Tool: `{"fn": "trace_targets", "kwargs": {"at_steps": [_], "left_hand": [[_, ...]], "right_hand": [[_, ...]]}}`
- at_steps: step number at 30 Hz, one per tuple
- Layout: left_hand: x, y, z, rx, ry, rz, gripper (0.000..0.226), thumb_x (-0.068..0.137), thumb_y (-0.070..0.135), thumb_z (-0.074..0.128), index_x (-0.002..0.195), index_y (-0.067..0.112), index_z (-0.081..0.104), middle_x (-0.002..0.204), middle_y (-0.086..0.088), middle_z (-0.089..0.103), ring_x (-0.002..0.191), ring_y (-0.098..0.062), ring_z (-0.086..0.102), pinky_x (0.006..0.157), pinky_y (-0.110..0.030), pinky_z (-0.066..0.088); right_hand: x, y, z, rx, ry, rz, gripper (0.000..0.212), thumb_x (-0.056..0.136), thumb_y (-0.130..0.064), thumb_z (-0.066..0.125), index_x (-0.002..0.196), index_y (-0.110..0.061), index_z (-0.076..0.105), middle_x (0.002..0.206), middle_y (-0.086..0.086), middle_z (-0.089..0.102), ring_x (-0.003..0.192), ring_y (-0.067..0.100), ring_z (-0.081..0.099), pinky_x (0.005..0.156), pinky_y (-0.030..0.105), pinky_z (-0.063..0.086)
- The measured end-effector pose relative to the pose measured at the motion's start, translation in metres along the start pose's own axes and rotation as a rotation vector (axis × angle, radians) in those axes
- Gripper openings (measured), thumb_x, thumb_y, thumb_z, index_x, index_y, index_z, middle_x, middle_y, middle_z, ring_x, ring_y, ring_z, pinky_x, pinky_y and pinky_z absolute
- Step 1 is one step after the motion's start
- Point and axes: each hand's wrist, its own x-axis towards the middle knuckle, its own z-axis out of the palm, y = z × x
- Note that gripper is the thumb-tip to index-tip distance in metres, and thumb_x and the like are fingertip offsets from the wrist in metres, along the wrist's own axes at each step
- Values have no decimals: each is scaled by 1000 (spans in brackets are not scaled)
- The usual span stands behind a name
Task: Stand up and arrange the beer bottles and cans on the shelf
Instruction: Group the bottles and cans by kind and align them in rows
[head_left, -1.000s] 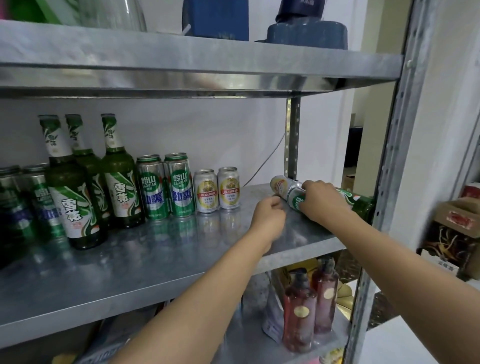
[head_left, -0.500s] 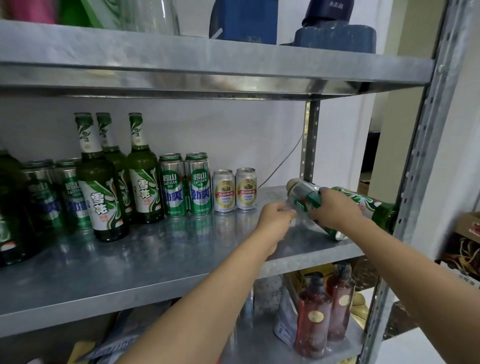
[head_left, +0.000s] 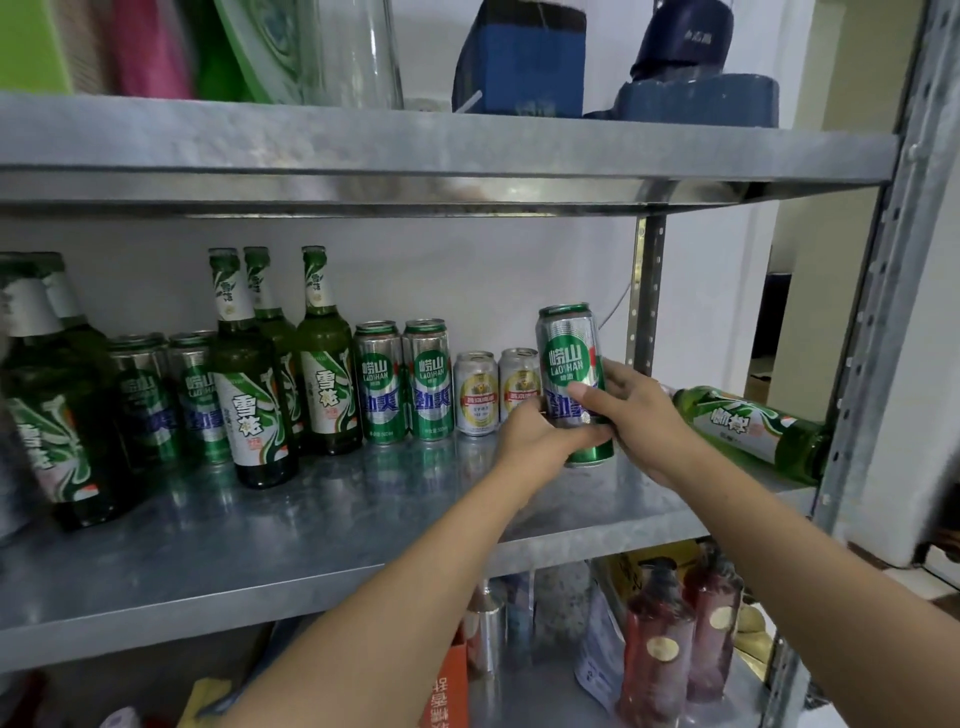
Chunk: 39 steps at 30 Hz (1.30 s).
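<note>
A tall green and silver beer can (head_left: 570, 358) stands upright on the metal shelf (head_left: 332, 525), gripped from both sides by my left hand (head_left: 540, 436) and my right hand (head_left: 636, 421). Right of it a green beer bottle (head_left: 748, 431) lies on its side near the shelf's right post. To the left stand two small gold cans (head_left: 497, 392), two tall green cans (head_left: 405, 382) and three upright green bottles (head_left: 280, 364). Further left are more cans (head_left: 171, 395) and a big bottle (head_left: 47, 405), partly blurred.
The upper shelf (head_left: 415, 156) hangs low over the bottle tops and carries a glass jar and blue items. Metal posts (head_left: 644, 296) stand at the right. The lower shelf holds two red pump bottles (head_left: 680, 634) and boxes.
The tall can lay on its side under my right hand; it now stands upright further left, beside the small gold cans. My left hand closed onto it. The camera has shifted closer.
</note>
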Motion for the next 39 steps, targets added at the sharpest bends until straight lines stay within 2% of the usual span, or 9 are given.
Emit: {"fn": "trace_targets", "kwargs": {"at_steps": [4,6,10,13,17,22,27,33,39], "left_hand": [[-5,-5,-22,152,157,38,58,59,30,87,112,24,63,99,5,74,91,-15,69,85,-39,57],[-8,-6,-36,282,229,53,60,60,31,87,114,24,60,102,4,72,91,-17,67,82,-37,57],[-19,-12,-73,408,286,46,61,61,31,85,116,25,58,96,12,67,84,-14,64,66,-25,51],[-26,-19,-107,411,306,33,60,62,24,84,116,24,59,93,14,64,84,-10,62,60,-15,41],[-30,-28,-151,499,361,22,56,66,20,80,118,16,61,100,0,71,90,-20,67,73,-26,51],[-32,-40,-180,608,446,50,48,78,20,72,124,14,60,109,-10,72,98,-29,67,84,-40,55],[-27,-49,-183,663,478,33,42,85,18,65,126,14,59,107,-12,71,97,-30,66,82,-38,55],[-24,-57,-185,664,480,24,33,87,17,67,119,13,62,107,-11,71,97,-28,66,83,-40,55],[-26,-60,-188,683,490,12,32,83,17,70,115,15,66,105,-5,73,97,-24,67,86,-38,54]], "right_hand": [[-4,2,26,-290,29,32,48,81,-19,77,125,-12,59,110,4,72,100,14,69,82,25,57],[-4,7,44,-368,50,46,49,78,-22,80,121,-9,62,107,5,72,96,13,69,84,29,58],[4,16,86,-472,60,17,55,71,-25,85,119,-13,61,107,0,70,93,11,66,74,19,52],[13,29,121,-506,67,-25,57,69,-28,86,118,-13,61,107,2,71,94,15,67,79,28,56],[31,49,165,-547,89,-78,52,66,-36,85,109,-16,65,98,0,72,86,14,68,78,39,58],[51,71,202,-636,133,-76,56,67,-42,83,112,-16,62,102,1,71,87,15,65,72,31,54],[58,87,207,-679,134,-89,55,70,-45,80,114,-17,62,101,-1,71,79,7,54,54,6,32],[56,94,204,-602,104,-99,51,74,-40,79,116,-19,60,99,-8,66,88,8,61,64,12,42],[48,100,205,-698,171,-161,47,78,-37,77,116,-15,62,103,1,71,91,16,65,72,28,50]]}}
